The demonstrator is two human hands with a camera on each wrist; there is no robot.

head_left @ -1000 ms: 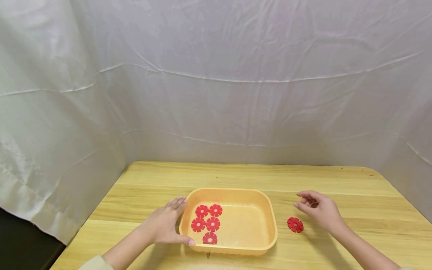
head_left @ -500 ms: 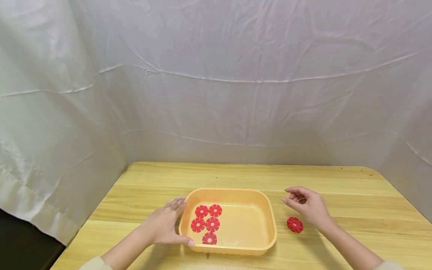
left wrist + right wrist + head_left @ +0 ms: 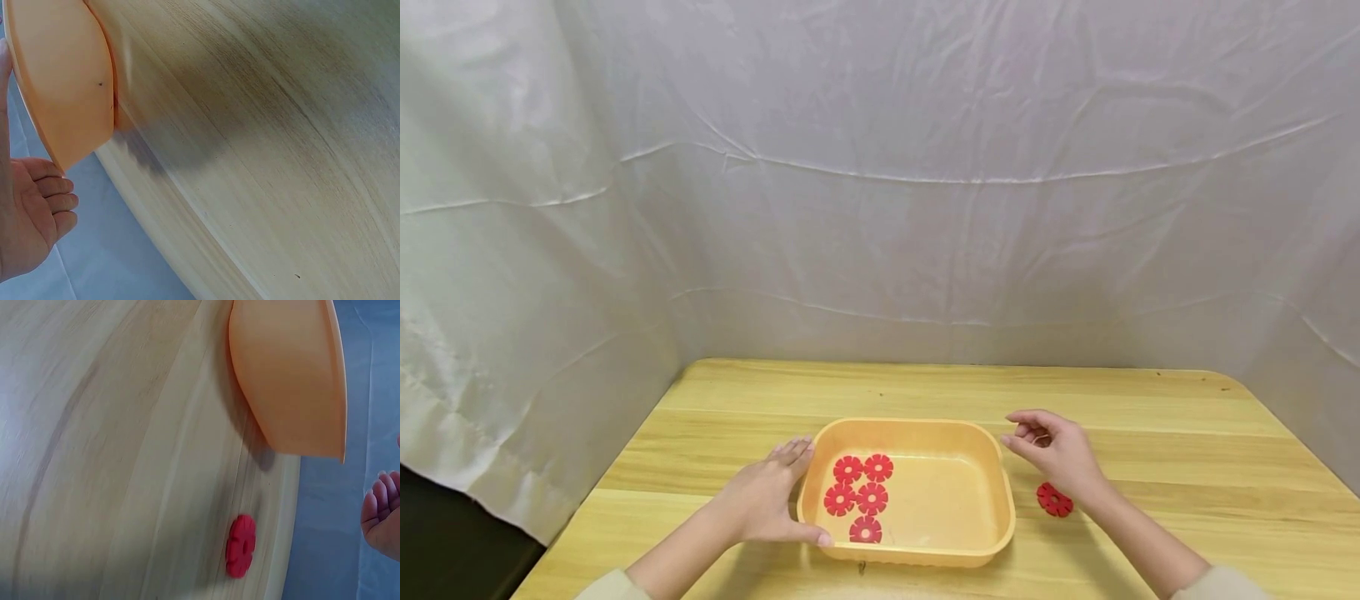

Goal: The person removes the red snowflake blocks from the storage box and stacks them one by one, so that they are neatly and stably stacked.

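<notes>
The left hand (image 3: 771, 504) holds the tray (image 3: 951, 504) at its nine o'clock end, thumb over the near rim and fingers along the outer wall; that hold looks right for steadying, and a light one should do, since squeezing could bend or drag the tray. The right hand (image 3: 1063, 457) hovers just outside the tray, between two and three o'clock, a narrow gap between thumb and forefinger and the other fingers curled; it appears to hold nothing, though the inside of the palm is hidden. At its six o'clock, below the wrist, a loose red disc (image 3: 1054, 501) lies flat on the table (image 3: 1150, 450), at the tray's three o'clock. Such a thin piece would be best pinched by opposite edges, using the notches, and lifted over the rim rather than slid against it. Inside, five red discs (image 3: 872, 498) lie flat towards nine o'clock, in two pairs and a single one nearest the person; the bare spot at that one's three o'clock would suit another, lowered gently to avoid nudging its neighbours.
</notes>
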